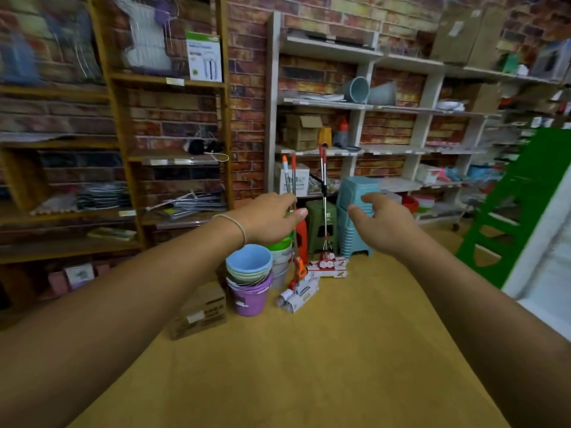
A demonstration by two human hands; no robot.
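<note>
Your left forearm [139, 288], a band [235, 224] at its wrist, reaches to your left hand [268, 217], fingers and thumb parted about the two mop handles [290, 177], perhaps touching them through the blur, while your right hand [386, 223] hangs loosely spread before the teal stool stack [355, 189].

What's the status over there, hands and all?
Left hand at the mop poles, grip unclear. Right hand open, holding nothing. Bucket stack stands below.

Red brick wall [247, 88], wooden shelving [123, 78]; white shelving [355, 106], tan floor [309, 366], green stepladder [519, 211]
</note>
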